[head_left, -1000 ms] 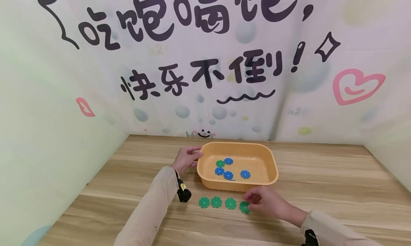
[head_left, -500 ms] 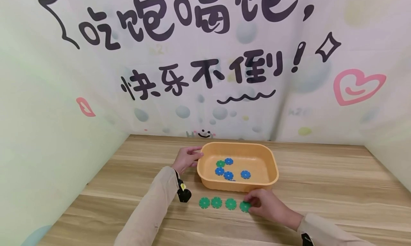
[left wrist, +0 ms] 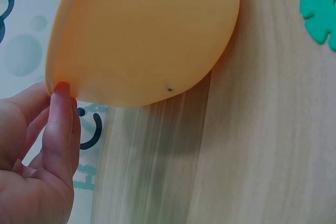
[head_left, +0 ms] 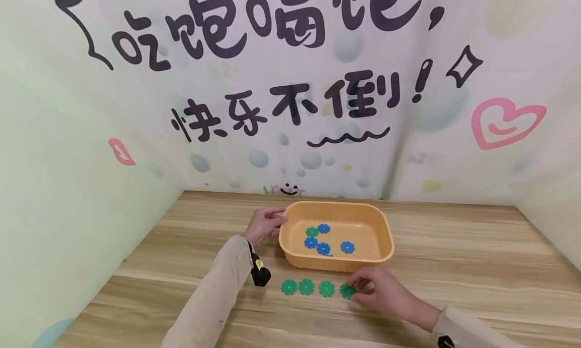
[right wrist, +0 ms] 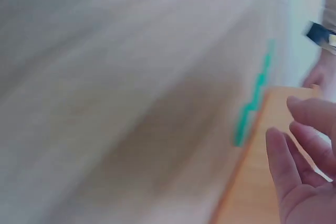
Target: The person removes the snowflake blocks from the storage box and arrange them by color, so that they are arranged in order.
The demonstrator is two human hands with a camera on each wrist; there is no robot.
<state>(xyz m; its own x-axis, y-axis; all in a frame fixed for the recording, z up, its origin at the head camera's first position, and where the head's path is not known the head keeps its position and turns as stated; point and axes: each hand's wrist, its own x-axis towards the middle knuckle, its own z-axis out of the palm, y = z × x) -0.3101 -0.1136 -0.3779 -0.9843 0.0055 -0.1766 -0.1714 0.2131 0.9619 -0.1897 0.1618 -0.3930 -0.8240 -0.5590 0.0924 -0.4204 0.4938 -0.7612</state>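
Observation:
An orange plastic basin [head_left: 336,263] stands on the table with several blue notched discs [head_left: 347,247] and a green one [head_left: 312,232] inside. My left hand [head_left: 263,224] pinches its left rim; in the left wrist view the thumb [left wrist: 59,129] presses on the basin wall. Several green flower-shaped discs [head_left: 327,289] lie in a row before the basin. At the row's right end, my right hand [head_left: 379,290] is over the last green disc [head_left: 347,291], fingertips overlapping it. The right wrist view shows a gap between thumb and fingers [right wrist: 281,153], with nothing in it.
The wooden table [head_left: 454,267] reaches back to a printed cloth backdrop [head_left: 290,166] close behind the basin. A black wrist camera [head_left: 260,275] hangs at the left sleeve, left of the disc row.
My right hand has shifted slightly right at the last green disc, and that disc sits a touch further right. The left hand and the basin have stayed put.

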